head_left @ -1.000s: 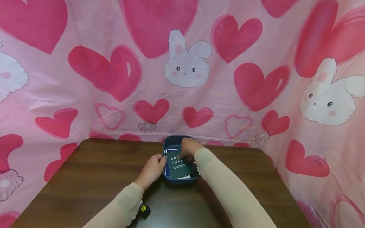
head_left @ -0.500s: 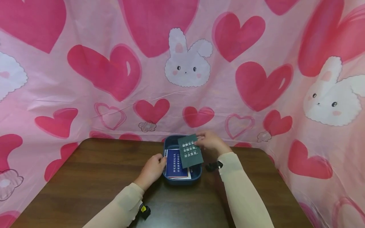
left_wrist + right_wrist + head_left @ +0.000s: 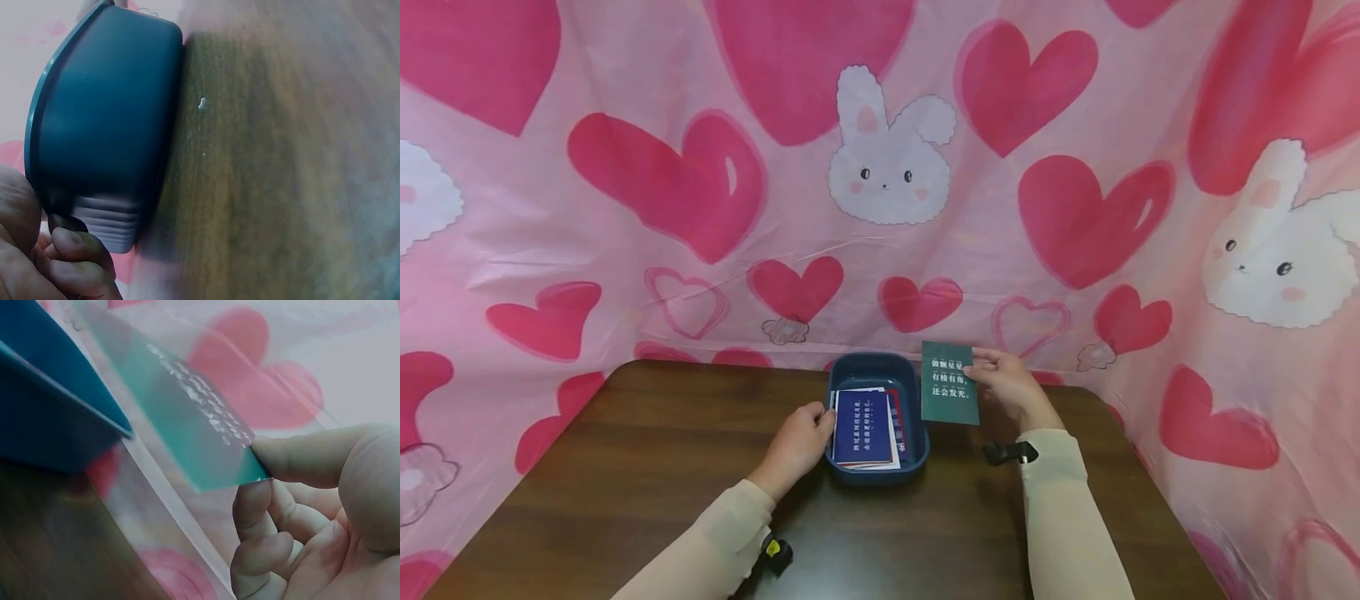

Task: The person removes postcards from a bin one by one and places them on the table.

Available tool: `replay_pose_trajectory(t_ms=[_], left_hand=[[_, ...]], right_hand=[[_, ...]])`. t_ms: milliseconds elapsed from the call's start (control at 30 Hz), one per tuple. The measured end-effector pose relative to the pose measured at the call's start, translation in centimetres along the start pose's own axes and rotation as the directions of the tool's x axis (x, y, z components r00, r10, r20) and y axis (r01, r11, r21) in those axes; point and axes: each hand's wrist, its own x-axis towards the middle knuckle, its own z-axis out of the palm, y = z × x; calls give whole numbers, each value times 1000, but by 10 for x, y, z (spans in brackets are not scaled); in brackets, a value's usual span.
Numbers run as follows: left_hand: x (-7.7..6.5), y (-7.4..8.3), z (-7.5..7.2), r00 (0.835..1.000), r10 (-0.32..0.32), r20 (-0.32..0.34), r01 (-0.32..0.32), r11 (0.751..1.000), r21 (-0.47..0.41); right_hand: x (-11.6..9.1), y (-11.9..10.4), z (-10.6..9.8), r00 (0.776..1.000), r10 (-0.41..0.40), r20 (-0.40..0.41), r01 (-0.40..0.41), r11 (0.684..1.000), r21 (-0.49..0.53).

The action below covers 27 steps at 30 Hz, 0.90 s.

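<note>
A green card with white lettering (image 3: 949, 398) is pinched at its right edge by my right hand (image 3: 1011, 387). In the head view it is in the air, to the right of a dark blue plastic bin (image 3: 876, 477). My left hand (image 3: 797, 446) grips the bin's left rim, its fingers curled under the edge in the left wrist view. Inside the bin lies a stack of cards, topped by a navy blue card with white writing (image 3: 861, 427). White and red card edges show beneath it. The right wrist view has thumb and fingertips on the green card's corner (image 3: 247, 465).
The bin stands on a brown wooden table (image 3: 700, 433), close to its far edge. Behind it hangs a pink cloth (image 3: 715, 233) printed with hearts and rabbits, which also closes off both sides. Each wrist wears a black strap (image 3: 1011, 452).
My right hand has lifted the green card out of the bin and carried it to the right, uncovering the navy card. My left hand has stayed at the bin's rim.
</note>
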Motion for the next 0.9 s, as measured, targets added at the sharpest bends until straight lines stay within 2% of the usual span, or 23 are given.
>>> replay_pose_trajectory(t_ms=[133,333,533,700,900], left_hand=[[0,-2,-1,1000,-11,10,11,1000,-4],[0,-2,-1,1000,5,12,-5,1000,0],[-1,0,-4,1000,8,4,-8,1000,6],[-3,-2,-3,1000,3,3,-3,1000,12],[-1,-3,0,1000,3,8,-3,1000,8]], right_hand=[[-2,9,-11,1000,21,-16,-22,1000,-6],[2,29,-17,998,63,-14,-64,992,-109],[6,40,-4,994,84,64,-66,968,-242],[4,46,9,995,92,40,-73,938,-339],[7,50,16,999,51,-17,-53,890,-453]])
